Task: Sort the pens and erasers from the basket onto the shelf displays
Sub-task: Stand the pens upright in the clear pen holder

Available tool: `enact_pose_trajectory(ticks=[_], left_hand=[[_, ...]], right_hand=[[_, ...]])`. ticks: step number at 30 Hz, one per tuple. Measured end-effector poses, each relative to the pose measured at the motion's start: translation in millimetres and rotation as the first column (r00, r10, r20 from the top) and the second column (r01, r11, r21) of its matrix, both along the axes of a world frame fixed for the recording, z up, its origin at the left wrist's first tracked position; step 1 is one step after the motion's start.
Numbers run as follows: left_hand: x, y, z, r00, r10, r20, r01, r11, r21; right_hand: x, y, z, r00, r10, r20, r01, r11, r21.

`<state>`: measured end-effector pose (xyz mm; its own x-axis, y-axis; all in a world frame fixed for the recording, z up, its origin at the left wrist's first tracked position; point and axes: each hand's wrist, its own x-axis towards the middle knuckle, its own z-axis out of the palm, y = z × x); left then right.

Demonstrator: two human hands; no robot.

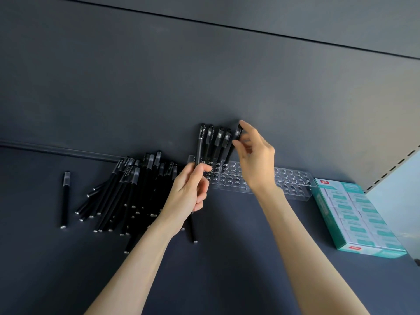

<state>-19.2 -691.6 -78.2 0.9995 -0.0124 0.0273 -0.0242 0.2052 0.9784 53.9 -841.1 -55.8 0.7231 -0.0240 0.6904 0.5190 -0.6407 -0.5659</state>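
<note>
A clear acrylic pen rack with rows of round holes stands against the back of the dark shelf. Three black pens stand upright in its left holes. My right hand pinches the cap end of another black pen whose lower end is in a hole. My left hand grips a black pen upright at the rack's left end. A heap of black pens lies on the shelf to the left. No basket is in view.
A teal and white box of erasers sits right of the rack. One stray pen lies alone at far left. The dark back wall rises right behind the rack. The shelf's slotted upright bounds the right side.
</note>
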Motion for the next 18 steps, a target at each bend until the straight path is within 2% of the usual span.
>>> enact_pose_trajectory(ticks=[8,13,16,18], left_hand=[[0,0,-1,1.0,0.014,0.01,-0.014,1.0,0.024],[-1,2,-1,1.0,0.027,-0.002,-0.027,0.996,0.08],[-1,3,0,1.0,0.02,-0.012,-0.02,0.999,0.046],[0,3,0,1.0,0.005,-0.004,-0.005,0.996,-0.092]], right_hand=[[0,0,-2,0.995,-0.027,-0.1,0.021,0.998,-0.058],[-8,-1,-2,0.997,-0.075,-0.037,0.073,0.997,-0.033],[-31,-2,-2,0.992,-0.004,-0.127,0.03,0.979,0.202],[-50,-2,-4,0.94,0.184,-0.288,-0.059,0.918,0.393]])
